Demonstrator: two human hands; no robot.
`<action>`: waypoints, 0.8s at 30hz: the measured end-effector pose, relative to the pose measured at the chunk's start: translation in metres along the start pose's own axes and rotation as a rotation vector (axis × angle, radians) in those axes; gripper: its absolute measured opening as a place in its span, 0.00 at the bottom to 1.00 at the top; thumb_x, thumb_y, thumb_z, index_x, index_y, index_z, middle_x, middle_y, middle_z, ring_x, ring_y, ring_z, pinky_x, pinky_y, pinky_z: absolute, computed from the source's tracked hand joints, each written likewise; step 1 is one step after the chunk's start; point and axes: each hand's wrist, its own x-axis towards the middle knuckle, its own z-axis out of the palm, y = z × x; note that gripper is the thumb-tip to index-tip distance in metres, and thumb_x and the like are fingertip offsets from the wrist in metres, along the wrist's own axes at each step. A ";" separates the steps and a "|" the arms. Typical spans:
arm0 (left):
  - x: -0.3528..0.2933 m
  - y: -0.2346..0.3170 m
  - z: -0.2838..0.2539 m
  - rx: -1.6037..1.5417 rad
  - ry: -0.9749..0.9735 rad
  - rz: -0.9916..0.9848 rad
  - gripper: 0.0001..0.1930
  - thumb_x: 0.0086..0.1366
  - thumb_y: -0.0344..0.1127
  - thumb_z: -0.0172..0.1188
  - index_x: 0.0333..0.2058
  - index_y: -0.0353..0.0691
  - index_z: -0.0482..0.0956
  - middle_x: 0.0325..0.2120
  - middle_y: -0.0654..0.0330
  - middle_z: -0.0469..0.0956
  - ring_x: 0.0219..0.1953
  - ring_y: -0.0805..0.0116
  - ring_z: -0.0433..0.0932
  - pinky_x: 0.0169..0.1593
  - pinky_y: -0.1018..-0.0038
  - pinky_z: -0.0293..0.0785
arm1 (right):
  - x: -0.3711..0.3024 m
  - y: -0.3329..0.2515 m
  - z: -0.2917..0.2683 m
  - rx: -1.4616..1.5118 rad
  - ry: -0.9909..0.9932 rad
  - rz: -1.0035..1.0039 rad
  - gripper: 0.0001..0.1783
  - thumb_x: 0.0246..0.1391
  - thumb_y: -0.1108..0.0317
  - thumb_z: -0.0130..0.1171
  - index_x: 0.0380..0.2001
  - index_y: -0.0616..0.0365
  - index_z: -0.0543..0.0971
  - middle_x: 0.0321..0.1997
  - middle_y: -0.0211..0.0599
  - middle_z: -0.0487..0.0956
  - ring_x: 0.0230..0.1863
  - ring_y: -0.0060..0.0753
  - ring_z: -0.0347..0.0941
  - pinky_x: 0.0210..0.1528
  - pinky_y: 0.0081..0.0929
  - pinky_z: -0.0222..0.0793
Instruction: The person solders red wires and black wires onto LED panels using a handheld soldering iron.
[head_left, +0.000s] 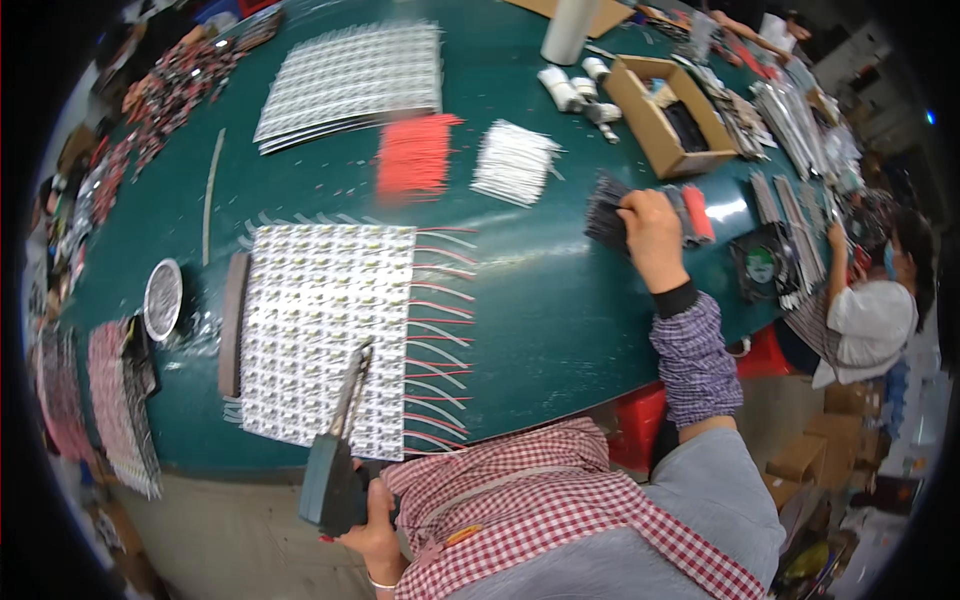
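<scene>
In my left hand (374,530) is a soldering gun (325,475) with a dark teal body, its long metal tip pointing away from me over a white LED board panel (330,290). Whether the tip touches the panel I cannot tell. Short red and white wires (440,345) stick out along the panel's right edge. Over to the right, my right hand (652,230) has its fingers closed at a bundle of black wires (605,210); motion blurs the strands. Just beyond that hand lies a red roll-like bundle (698,214).
A red wire bundle (413,158) and a white one (514,162) lie beyond the panel, near stacked panels (350,75). A cardboard box (665,120) stands back right. A grey bar (234,325) flanks the panel. A co-worker (870,310) sits at the right.
</scene>
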 end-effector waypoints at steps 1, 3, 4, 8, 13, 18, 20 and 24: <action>-0.001 0.003 0.004 -0.013 0.024 0.036 0.23 0.57 0.18 0.60 0.53 0.27 0.69 0.45 0.48 0.76 0.19 0.75 0.69 0.21 0.78 0.66 | 0.000 0.002 0.000 0.017 0.007 -0.005 0.07 0.46 0.75 0.64 0.28 0.57 0.75 0.30 0.41 0.74 0.38 0.48 0.71 0.40 0.41 0.67; -0.001 0.006 0.007 -0.002 0.050 0.062 0.24 0.57 0.17 0.59 0.53 0.27 0.69 0.44 0.49 0.77 0.20 0.74 0.71 0.22 0.78 0.68 | 0.002 -0.001 -0.001 0.036 0.004 -0.018 0.06 0.48 0.76 0.62 0.30 0.58 0.75 0.31 0.42 0.74 0.38 0.49 0.71 0.40 0.41 0.67; -0.001 0.005 0.007 0.008 0.073 0.068 0.24 0.57 0.17 0.59 0.53 0.27 0.69 0.44 0.49 0.77 0.20 0.74 0.71 0.22 0.78 0.68 | 0.003 -0.002 -0.003 0.044 0.009 -0.021 0.05 0.49 0.77 0.61 0.31 0.59 0.76 0.32 0.43 0.74 0.38 0.49 0.71 0.40 0.41 0.67; -0.002 0.010 0.007 -0.015 0.050 0.034 0.19 0.56 0.23 0.68 0.47 0.26 0.77 0.40 0.56 0.80 0.35 0.72 0.78 0.38 0.76 0.75 | 0.004 -0.001 -0.004 0.071 0.024 -0.049 0.06 0.52 0.78 0.57 0.35 0.61 0.76 0.34 0.46 0.72 0.38 0.52 0.72 0.39 0.41 0.67; -0.002 -0.001 0.003 -0.010 -0.030 0.037 0.16 0.54 0.22 0.69 0.42 0.27 0.79 0.35 0.59 0.81 0.34 0.75 0.78 0.38 0.78 0.75 | 0.003 0.005 -0.009 0.115 -0.037 -0.044 0.06 0.53 0.80 0.56 0.35 0.64 0.77 0.35 0.46 0.74 0.38 0.51 0.72 0.41 0.36 0.68; -0.004 0.014 0.008 -0.051 -0.002 -0.008 0.15 0.54 0.21 0.69 0.41 0.27 0.79 0.36 0.58 0.81 0.35 0.75 0.78 0.38 0.78 0.75 | -0.001 0.009 -0.008 0.166 -0.087 -0.022 0.06 0.53 0.79 0.57 0.35 0.64 0.79 0.33 0.46 0.76 0.37 0.51 0.74 0.40 0.36 0.69; -0.003 0.011 0.007 -0.066 -0.016 -0.009 0.15 0.54 0.21 0.69 0.41 0.28 0.79 0.36 0.57 0.81 0.35 0.75 0.78 0.38 0.78 0.75 | -0.001 0.013 -0.006 0.130 -0.052 -0.031 0.07 0.53 0.79 0.57 0.36 0.64 0.79 0.34 0.46 0.76 0.37 0.52 0.74 0.40 0.37 0.68; -0.004 0.003 0.005 -0.098 -0.009 -0.004 0.15 0.54 0.20 0.68 0.42 0.28 0.78 0.36 0.57 0.81 0.35 0.75 0.79 0.38 0.78 0.75 | 0.002 0.011 -0.008 0.112 -0.045 -0.061 0.08 0.54 0.80 0.56 0.37 0.64 0.79 0.35 0.47 0.76 0.39 0.52 0.74 0.41 0.37 0.68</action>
